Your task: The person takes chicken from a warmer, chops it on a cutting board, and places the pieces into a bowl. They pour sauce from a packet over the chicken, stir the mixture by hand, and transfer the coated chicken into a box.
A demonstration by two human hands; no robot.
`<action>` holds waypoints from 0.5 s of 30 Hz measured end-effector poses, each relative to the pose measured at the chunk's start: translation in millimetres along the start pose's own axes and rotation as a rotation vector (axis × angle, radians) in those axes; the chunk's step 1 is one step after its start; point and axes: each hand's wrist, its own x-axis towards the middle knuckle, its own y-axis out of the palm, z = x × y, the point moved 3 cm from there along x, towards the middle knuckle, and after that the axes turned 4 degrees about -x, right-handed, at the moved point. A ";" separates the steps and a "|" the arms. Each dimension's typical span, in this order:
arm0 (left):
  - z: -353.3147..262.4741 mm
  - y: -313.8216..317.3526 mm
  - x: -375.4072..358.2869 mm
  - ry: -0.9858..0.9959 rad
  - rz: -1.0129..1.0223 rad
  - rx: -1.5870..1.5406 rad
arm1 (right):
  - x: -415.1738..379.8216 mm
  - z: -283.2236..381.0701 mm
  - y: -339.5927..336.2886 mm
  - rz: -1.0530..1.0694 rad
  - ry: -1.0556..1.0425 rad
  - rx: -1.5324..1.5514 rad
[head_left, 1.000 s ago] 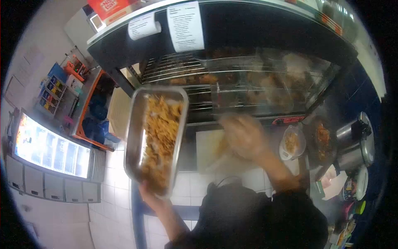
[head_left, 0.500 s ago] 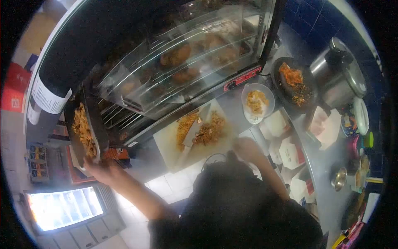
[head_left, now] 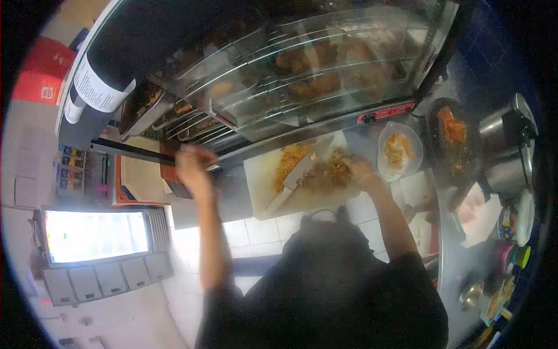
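Note:
A white cutting board lies along the front of a glass-fronted warming cabinet. Two heaps of chopped food rest on it, and a broad-bladed knife with a pale handle lies between them. My right hand is at the board's right side, its fingers at the right-hand heap; blur hides whether they grip any. My left hand is near the cabinet's lower left edge, its fingers smeared by motion. A dark tray with food sits in the cabinet's left end, apart from the hand.
Right of the board stands a white bowl of food. Beyond it are a dark stone dish with orange food and a large metal pot. Open takeaway boxes stand nearer. A paper receipt hangs upper left.
My left hand has let go of the food tray, which now sits inside the cabinet, and moved right. My right hand has moved onto the board's food. The camera view has shifted.

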 end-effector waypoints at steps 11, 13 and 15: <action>141.7 53.1 -197.1 0.377 0.650 0.990 | -0.2 -15.1 25.6 -0.476 0.041 0.662; 134.6 48.9 -193.6 0.217 0.654 0.970 | 5.4 2.7 19.9 -0.506 0.012 0.700; 133.2 43.0 -185.8 0.075 0.661 0.946 | 11.4 19.0 12.9 -0.527 0.032 0.450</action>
